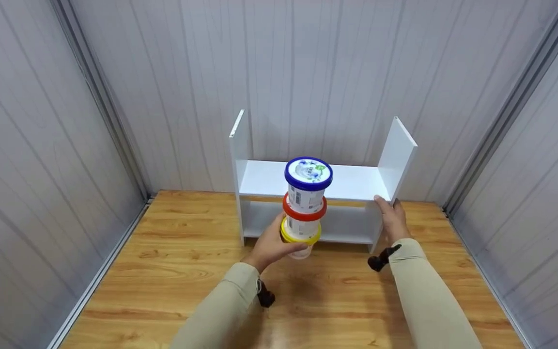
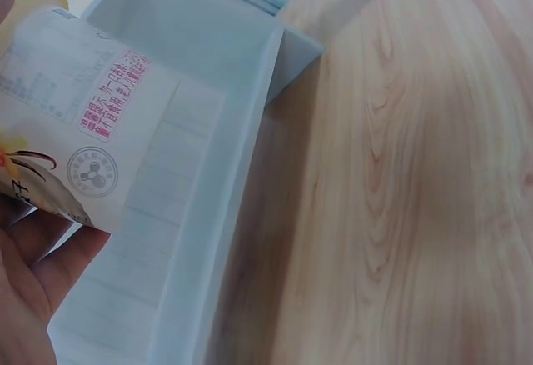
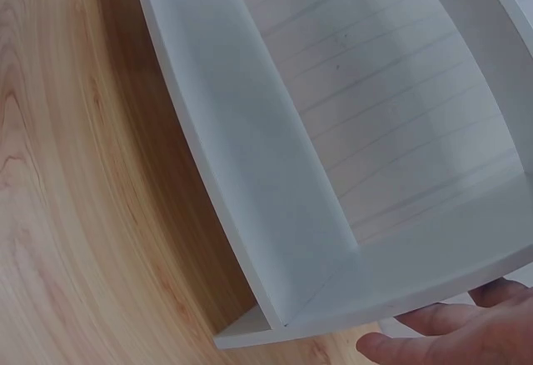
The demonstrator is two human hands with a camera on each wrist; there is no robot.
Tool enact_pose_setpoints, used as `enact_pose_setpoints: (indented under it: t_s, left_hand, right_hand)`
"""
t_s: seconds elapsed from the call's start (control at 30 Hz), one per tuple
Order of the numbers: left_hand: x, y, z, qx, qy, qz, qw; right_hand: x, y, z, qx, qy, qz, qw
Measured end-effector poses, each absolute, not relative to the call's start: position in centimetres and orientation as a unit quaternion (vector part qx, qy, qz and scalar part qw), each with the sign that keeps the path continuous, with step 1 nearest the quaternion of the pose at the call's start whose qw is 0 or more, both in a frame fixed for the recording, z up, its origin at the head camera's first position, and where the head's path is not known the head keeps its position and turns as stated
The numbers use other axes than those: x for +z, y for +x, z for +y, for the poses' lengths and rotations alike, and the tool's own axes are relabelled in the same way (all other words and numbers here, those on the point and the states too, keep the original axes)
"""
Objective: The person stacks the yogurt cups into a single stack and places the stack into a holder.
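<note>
In the head view, three white tubs stand stacked in front of a white two-tier shelf (image 1: 356, 180). The upper tub (image 1: 309, 175) has a blue lid, the middle tub (image 1: 304, 207) a red one, and the lowest tub (image 1: 301, 233) a yellow one. My left hand (image 1: 271, 246) grips the lowest tub, thumb across its front. From the left wrist, this tub (image 2: 83, 107) shows printed text and a flower picture, fingers around its base. My right hand (image 1: 393, 220) holds the shelf's right side panel at its front edge; the right wrist view shows the fingers (image 3: 441, 319) along its outside.
The shelf stands on a wood-grain surface (image 1: 187, 266) against the pale back wall (image 1: 201, 97). Its two side panels rise above the upper board, the left panel (image 1: 238, 145) nearest the tubs' left. Pale walls with metal corner rails (image 1: 109, 106) flank both sides.
</note>
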State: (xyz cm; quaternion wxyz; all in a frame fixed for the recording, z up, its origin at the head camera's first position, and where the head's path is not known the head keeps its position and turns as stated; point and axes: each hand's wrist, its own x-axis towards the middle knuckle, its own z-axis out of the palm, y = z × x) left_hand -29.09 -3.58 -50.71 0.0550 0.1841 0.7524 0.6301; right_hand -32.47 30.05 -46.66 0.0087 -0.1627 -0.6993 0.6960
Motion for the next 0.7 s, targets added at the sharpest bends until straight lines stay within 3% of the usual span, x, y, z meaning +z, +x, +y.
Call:
enact_pose_setpoints:
  t_s: [0.27, 0.7]
  left_hand:
    - [-49.7, -29.5, -3.3, 0.615, 0.196, 0.762, 0.053]
    - [-48.2, -30.1, -3.6, 0.608, 0.227, 0.760, 0.036]
  right_hand:
    - [-46.6, -32.3, 29.7, 0.701, -0.163, -0.694, 0.010]
    - [-46.7, -32.7, 29.3, 0.714, -0.151, -0.681, 0.063]
